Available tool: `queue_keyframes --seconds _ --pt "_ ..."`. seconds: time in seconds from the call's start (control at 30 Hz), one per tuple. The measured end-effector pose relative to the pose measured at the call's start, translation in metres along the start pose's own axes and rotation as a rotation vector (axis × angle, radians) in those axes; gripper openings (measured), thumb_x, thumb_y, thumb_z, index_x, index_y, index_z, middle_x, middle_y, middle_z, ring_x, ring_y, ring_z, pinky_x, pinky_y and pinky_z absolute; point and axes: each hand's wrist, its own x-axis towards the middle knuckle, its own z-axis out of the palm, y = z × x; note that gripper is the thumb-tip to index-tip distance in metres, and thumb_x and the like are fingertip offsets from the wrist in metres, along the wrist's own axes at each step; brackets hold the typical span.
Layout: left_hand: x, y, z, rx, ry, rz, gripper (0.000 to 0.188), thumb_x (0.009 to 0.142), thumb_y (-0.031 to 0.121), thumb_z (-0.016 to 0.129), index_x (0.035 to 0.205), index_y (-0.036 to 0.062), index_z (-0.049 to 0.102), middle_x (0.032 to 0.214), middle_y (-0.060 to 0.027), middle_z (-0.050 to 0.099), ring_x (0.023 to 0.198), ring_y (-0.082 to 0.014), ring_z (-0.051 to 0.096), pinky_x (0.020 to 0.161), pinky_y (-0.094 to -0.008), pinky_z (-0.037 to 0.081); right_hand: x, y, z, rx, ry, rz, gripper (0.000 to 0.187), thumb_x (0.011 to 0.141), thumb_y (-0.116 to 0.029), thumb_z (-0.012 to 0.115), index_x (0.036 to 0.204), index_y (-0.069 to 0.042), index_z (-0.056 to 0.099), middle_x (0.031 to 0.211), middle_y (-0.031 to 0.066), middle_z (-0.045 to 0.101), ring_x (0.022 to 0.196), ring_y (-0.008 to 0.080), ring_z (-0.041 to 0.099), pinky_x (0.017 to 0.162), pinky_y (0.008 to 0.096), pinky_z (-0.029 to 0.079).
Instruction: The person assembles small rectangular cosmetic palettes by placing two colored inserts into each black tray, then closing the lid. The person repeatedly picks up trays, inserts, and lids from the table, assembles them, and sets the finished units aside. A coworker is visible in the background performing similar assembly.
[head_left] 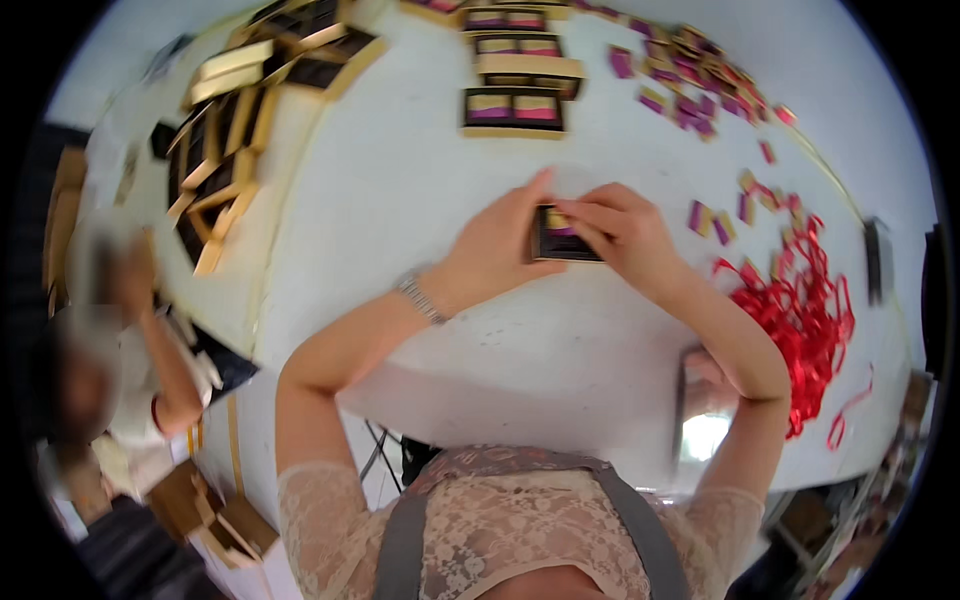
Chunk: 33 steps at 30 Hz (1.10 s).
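Observation:
Near the middle of the white table, a small black box (567, 252) with a thin pale edge lies between my hands. My left hand (492, 238) wraps around its left side, thumb and fingers at opposite edges. Inside the box shows a small purple-and-gold piece (557, 222). Bent over it from the right is my right hand (632, 232), its fingers pinched together at the piece and covering the box's right part. Just beyond stands a row of gold-edged black boxes (513, 112), each with two purple- or pink-and-gold pieces in it.
Stacked gold-and-black boxes (222, 165) crowd the far left. Loose purple-and-gold pieces (690, 85) lie scattered at the far right. A heap of red ribbon (805, 330) sits beyond my right forearm, near a shiny flat object (703, 425). Another person (150, 380) is at the left.

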Motion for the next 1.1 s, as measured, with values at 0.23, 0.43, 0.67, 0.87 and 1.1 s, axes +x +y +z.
queue_keyframes --seconds 0.23,0.43,0.67,0.87,1.1 --pt "-0.001 0.017 0.024 0.226 0.028 0.161 0.085 0.072 0.026 0.085 0.142 0.0037 0.042 0.133 -0.0159 0.055 0.114 -0.0337 0.058 0.091 -0.0408 0.052 -0.039 -0.01 -0.01 -0.287 -0.024 -0.172 0.016 0.081 -0.017 0.07 0.089 -0.003 0.069 0.092 0.0079 0.058 0.082 0.0245 0.058 0.075 0.0367 0.049" --pt "-0.001 0.014 0.025 0.42 -0.045 0.397 0.056 0.075 0.022 0.079 0.126 0.0056 0.061 0.142 -0.0161 0.051 0.108 -0.0331 0.058 0.087 -0.0397 0.052 -0.041 0.069 -0.071 -0.288 0.079 -0.006 0.013 0.084 -0.018 0.07 0.094 -0.01 0.072 0.091 0.0043 0.067 0.09 0.0257 0.062 0.079 0.038 0.05" --pt "0.005 0.016 0.025 0.393 -0.048 0.389 0.057 0.077 0.022 0.077 0.128 0.0062 0.06 0.142 -0.0157 0.051 0.11 -0.0336 0.057 0.089 -0.0401 0.051 -0.042 0.265 -0.188 -0.799 0.251 0.986 0.04 0.088 -0.042 0.065 0.106 -0.006 0.07 0.108 0.0158 0.067 0.107 0.0336 0.061 0.088 0.0445 0.053" --pt "0.0 0.011 0.023 0.356 -0.059 0.35 0.056 0.078 0.022 0.077 0.13 0.0085 0.059 0.143 -0.0141 0.05 0.111 -0.034 0.055 0.092 -0.0407 0.05 -0.019 0.23 -0.175 -0.73 -0.005 1.051 0.031 0.082 -0.033 0.068 0.103 -0.011 0.074 0.103 0.0121 0.071 0.098 0.0284 0.067 0.084 0.0398 0.054" --pt "0.004 0.017 0.022 0.354 -0.058 0.353 0.057 0.077 0.022 0.077 0.13 0.0102 0.06 0.142 -0.0107 0.05 0.109 -0.0306 0.057 0.091 -0.0386 0.05 -0.059 0.024 -0.078 -0.364 -0.13 -0.09 0.021 0.08 -0.014 0.074 0.101 -0.013 0.075 0.098 0.0035 0.066 0.095 0.0239 0.063 0.083 0.0353 0.053"
